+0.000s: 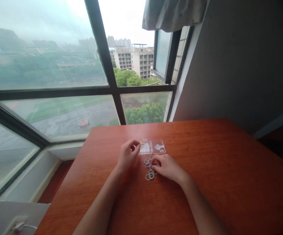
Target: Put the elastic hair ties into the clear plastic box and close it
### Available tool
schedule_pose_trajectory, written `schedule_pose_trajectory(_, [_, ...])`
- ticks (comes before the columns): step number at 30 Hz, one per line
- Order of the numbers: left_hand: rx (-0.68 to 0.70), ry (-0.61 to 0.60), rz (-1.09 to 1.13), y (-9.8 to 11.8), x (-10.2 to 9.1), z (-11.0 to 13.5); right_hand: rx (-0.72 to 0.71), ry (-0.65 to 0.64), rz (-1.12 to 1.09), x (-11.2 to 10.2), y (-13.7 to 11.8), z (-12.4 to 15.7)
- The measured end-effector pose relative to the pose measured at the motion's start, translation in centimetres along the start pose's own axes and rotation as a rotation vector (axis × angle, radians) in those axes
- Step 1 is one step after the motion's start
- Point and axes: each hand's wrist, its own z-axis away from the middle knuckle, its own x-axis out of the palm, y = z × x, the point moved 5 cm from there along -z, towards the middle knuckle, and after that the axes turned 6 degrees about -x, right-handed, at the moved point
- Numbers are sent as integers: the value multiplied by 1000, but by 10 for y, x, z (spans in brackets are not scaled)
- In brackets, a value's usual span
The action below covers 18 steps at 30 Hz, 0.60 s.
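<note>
A small clear plastic box (146,149) lies open on the table, its lid (158,147) folded out to the right with a white shape on it. Some yellowish hair ties (142,143) sit in the back left of the box. My left hand (128,154) is curled at the box's left edge, thumb and fingers closed on its side. In front of the box is a loose pile of thin hair ties (147,163), pinkish and pale; a few greenish ones (151,175) lie nearer me. My right hand (166,165) pinches at the pile's right side, its fingertips on a hair tie and partly covering others.
The reddish-brown wooden table (217,163) reaches to the windows (141,107) at the back. A grey curtain (173,14) hangs above an opened window pane. On the right stands a dark wall (229,65). A plug in a socket (16,226) shows at lower left.
</note>
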Motion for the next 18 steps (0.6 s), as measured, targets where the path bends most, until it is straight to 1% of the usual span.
schedule_pose_trajectory(10, [3, -7, -9, -1, 0, -1, -17, -7, 11, 1, -1, 1])
schedule_pose_trajectory(14, [-3, -2, -13, -1, 0, -1, -33, 3, -17, 1, -3, 1])
schedule_pose_trajectory(16, [-9, -1, -4, 0, -1, -1, -53, 40, -48, -2, -5, 0])
schedule_pose_trajectory(18, [-15, -11, 15, 1, -1, -1, -74, 127, -74, -9, -8, -2])
